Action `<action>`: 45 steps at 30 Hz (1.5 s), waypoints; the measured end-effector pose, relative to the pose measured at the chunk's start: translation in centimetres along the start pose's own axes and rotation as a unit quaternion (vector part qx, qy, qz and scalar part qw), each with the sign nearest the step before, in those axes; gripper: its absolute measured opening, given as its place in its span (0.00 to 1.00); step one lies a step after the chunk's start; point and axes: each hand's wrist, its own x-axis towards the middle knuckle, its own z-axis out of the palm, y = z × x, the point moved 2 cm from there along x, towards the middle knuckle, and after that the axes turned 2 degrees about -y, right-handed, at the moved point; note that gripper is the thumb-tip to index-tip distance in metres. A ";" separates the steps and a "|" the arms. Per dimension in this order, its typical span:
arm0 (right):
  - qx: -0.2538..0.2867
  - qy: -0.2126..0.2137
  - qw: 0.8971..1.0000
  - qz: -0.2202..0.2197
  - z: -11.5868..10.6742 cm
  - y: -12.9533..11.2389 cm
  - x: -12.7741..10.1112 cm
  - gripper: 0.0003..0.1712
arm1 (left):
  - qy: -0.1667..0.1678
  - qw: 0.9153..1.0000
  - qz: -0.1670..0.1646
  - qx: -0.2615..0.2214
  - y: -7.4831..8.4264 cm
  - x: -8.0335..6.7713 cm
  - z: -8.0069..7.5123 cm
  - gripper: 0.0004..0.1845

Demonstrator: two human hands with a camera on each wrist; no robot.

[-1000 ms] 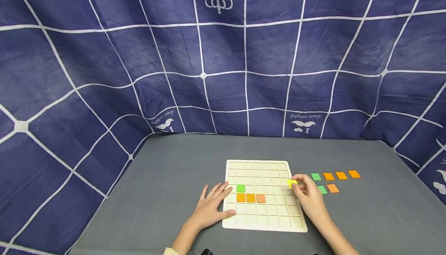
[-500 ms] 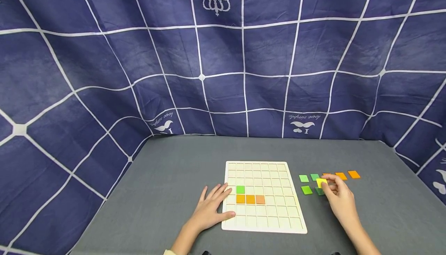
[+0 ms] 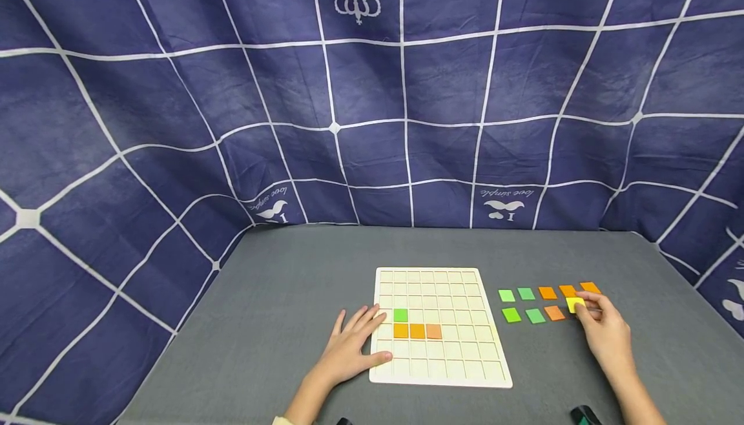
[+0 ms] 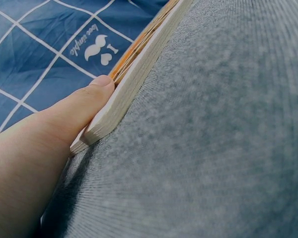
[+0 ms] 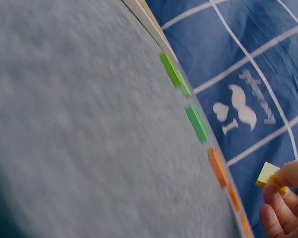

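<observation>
A cream grid board (image 3: 442,370) lies on the grey table; one green tile (image 3: 400,315) and a row of three orange-toned tiles (image 3: 417,331) sit in its squares. My left hand (image 3: 349,344) rests on the board's left edge with fingers spread, and its thumb (image 4: 97,91) lies on the rim in the left wrist view. Off to the right, my right hand (image 3: 607,331) pinches a yellow tile (image 3: 575,304) between thumb and fingers. That yellow tile (image 5: 269,174) is held above the table, close to the right end of the loose tiles.
Two rows of loose tiles lie right of the board: green tiles (image 3: 511,315) nearer it, orange tiles (image 3: 547,293) farther right. A blue curtain with white lines (image 3: 372,89) hangs behind the table. A dark object (image 3: 584,414) shows at the bottom edge.
My right hand has carried the yellow tile from the board's right edge across the loose tiles to their right end. My left hand has stayed on the board.
</observation>
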 end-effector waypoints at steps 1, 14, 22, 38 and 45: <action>-0.004 0.000 1.000 0.004 0.0 0.5 0.2 0.18 | -0.001 1.000 -0.001 -0.002 0.0 0.0 0.0 0.39; -0.045 -0.056 0.996 -0.047 0.1 3.0 0.7 0.23 | -0.006 1.000 -0.005 -0.003 -0.3 0.0 0.3 0.39; -0.064 -0.051 0.996 -0.044 0.4 2.6 0.5 0.22 | 0.002 1.000 -0.002 0.006 -0.4 0.0 0.3 0.39; -0.080 -0.032 0.996 -0.025 0.7 2.6 0.0 0.19 | -0.006 1.000 -0.007 0.006 -0.3 -0.1 0.4 0.39; -0.083 -0.019 0.996 -0.030 0.7 2.3 0.0 0.19 | -0.004 1.000 -0.009 0.005 -0.3 0.0 0.3 0.40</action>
